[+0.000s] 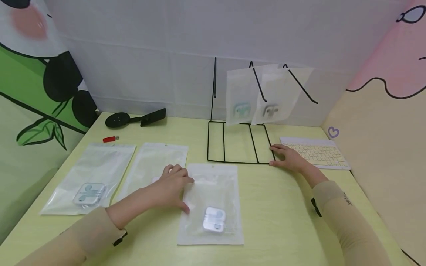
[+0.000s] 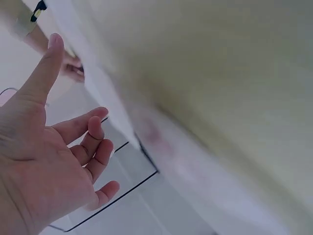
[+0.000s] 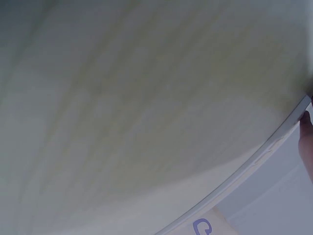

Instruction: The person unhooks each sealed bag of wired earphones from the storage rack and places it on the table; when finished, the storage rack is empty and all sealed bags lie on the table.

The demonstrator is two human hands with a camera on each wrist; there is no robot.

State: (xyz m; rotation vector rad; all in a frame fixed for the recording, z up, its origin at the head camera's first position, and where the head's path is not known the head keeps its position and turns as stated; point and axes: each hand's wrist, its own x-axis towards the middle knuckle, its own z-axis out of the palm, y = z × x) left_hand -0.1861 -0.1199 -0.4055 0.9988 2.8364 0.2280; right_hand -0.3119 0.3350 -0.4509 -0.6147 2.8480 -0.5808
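Pale table (image 1: 283, 221); nearest bag (image 1: 224, 192) frosted, flat, white earphone case (image 1: 214, 220) inside.

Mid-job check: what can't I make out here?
Head view: contents of the middle white translucent plastic bag on the table, mostly hidden by the left hand.
Head view: key markings on the slim white keyboard, too small.
Right wrist view: most of the right hand, cut off by the right edge.
Left wrist view: the pinkish-white patch, too blurred to identify.

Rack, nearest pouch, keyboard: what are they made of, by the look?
Rack: likely metal with black coating; thin, cleanly bent wire.
Nearest pouch: likely plastic film, somewhat glossy; wrinkles, highlights, white case visible through it.
Keyboard: probably plastic, satin white frame; smooth, evenly coloured.
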